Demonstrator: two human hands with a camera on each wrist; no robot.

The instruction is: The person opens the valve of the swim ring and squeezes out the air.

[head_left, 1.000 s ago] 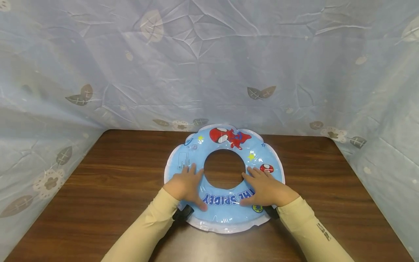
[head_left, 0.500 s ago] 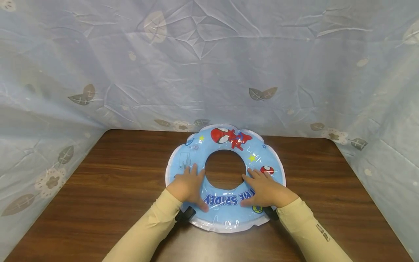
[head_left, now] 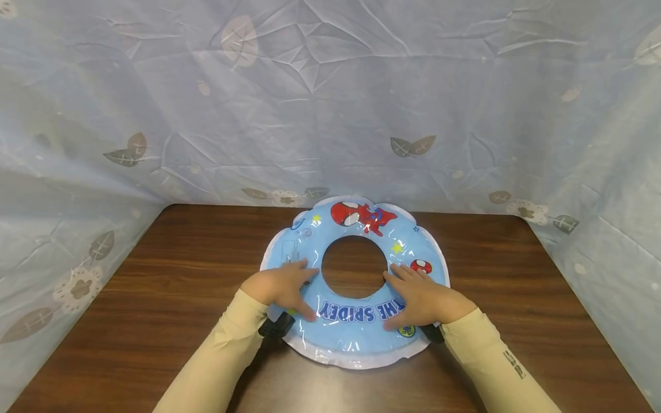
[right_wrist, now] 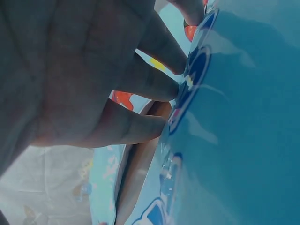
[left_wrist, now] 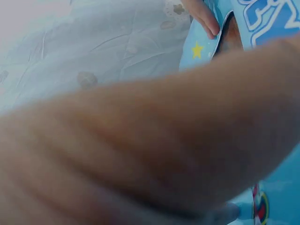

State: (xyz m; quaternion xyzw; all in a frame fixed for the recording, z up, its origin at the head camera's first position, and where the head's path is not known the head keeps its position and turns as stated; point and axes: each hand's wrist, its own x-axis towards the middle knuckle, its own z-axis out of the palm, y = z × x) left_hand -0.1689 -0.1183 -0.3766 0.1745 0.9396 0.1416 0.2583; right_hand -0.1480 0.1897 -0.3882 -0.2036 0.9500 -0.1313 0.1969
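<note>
Your left hand (head_left: 283, 287) lies over the inflatable ring (head_left: 351, 338) at nine o'clock, fingers and thumb spread apart; you cannot tell whether it touches or hovers. Half a second ago it sat further in; it has since slid outward, and its fingers, then pointing towards twelve, now turn towards two. Your right hand (head_left: 424, 298), between three and four, is almost where it was, fingers apart, tips on the ring. The ring itself keeps its place, flat on the table (head_left: 155, 315).

Blue lettering (head_left: 356, 312) runs from six towards four, upside down to you; a red figure (head_left: 364, 218) is at twelve. In the left wrist view, your own blurred hand blocks most of the ring. Beyond the ring's twelve o'clock edge, a patterned cloth (head_left: 310, 115) walls off the table.
</note>
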